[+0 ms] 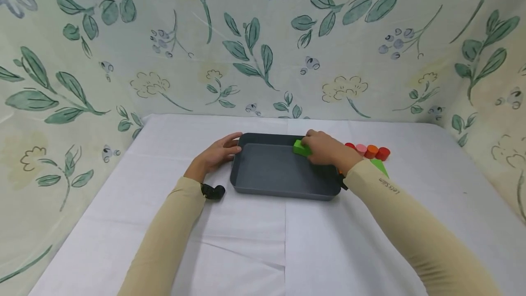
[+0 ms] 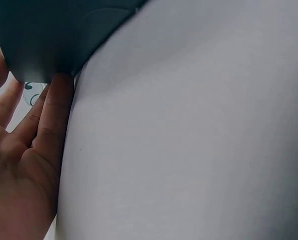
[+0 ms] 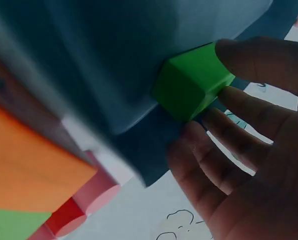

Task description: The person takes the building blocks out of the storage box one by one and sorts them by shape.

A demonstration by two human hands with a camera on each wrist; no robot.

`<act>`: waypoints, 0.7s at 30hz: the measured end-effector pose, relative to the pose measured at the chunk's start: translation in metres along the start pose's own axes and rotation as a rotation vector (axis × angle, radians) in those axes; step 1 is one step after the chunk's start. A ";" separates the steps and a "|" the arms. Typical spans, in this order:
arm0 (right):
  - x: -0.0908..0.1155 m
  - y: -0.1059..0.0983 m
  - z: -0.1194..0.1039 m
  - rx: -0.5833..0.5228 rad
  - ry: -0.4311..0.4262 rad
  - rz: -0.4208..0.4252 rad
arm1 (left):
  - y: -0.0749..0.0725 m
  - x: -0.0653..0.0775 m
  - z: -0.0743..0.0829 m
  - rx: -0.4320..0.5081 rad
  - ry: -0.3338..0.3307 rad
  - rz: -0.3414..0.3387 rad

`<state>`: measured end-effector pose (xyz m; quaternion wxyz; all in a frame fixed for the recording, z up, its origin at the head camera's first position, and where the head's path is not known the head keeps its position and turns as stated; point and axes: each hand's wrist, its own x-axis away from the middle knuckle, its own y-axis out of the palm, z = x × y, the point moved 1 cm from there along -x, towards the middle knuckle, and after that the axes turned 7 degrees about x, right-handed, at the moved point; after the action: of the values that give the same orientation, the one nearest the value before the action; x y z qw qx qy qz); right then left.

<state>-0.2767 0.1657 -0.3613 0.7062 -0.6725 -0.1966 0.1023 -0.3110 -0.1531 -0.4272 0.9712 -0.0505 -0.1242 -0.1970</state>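
Observation:
A dark grey rectangular tray (image 1: 267, 168) lies on the white-covered table. My left hand (image 1: 219, 153) is at its far left corner, fairly straight fingers touching the rim; in the left wrist view those fingers (image 2: 54, 115) meet the tray's side. Over the tray's far right part, my right hand (image 1: 324, 148) pinches a green block (image 1: 301, 148) between thumb and fingers. In the right wrist view the block (image 3: 193, 82) is at the tray's inner edge, and whether it touches the tray floor I cannot tell.
Right of the tray stand red (image 1: 383, 153), orange (image 1: 371, 151) and pink (image 1: 360, 149) cylinders in a row. A light green piece (image 1: 380, 166) lies before them, partly behind my right sleeve. An orange block (image 3: 34, 160) shows in the right wrist view. Floral cloth (image 1: 263, 99) hangs behind the table.

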 end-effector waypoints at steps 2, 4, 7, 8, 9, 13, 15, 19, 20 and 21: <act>0.000 -0.002 -0.002 -0.025 0.007 -0.039 | 0.000 0.000 0.000 0.000 0.001 -0.001; -0.001 -0.005 -0.006 -0.049 0.012 -0.087 | 0.000 0.000 0.000 -0.005 -0.002 -0.001; -0.002 -0.010 -0.012 -0.063 0.023 -0.154 | -0.001 0.000 0.000 -0.009 -0.006 0.002; -0.003 -0.012 -0.014 -0.061 0.031 -0.173 | -0.001 0.000 0.000 -0.011 -0.007 0.003; -0.004 -0.014 -0.015 -0.055 0.033 -0.187 | -0.001 0.000 0.000 -0.012 -0.007 0.004; -0.009 -0.016 -0.019 -0.058 0.055 -0.212 | -0.001 0.000 -0.001 -0.018 -0.009 0.011; -0.012 -0.016 -0.020 -0.075 0.042 -0.208 | -0.001 0.000 0.000 -0.012 0.000 0.000; -0.016 -0.015 -0.022 -0.110 0.030 -0.220 | 0.000 0.001 0.001 0.005 0.022 -0.019; -0.017 -0.015 -0.023 -0.116 0.031 -0.225 | -0.001 0.002 0.002 0.009 0.030 -0.025; -0.017 -0.015 -0.023 -0.118 0.039 -0.228 | -0.001 0.002 0.002 0.008 0.031 -0.021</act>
<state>-0.2846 0.1366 -0.3492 0.6760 -0.6880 -0.2638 -0.0036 -0.3104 -0.1542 -0.4243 0.9710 -0.0422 -0.1107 -0.2075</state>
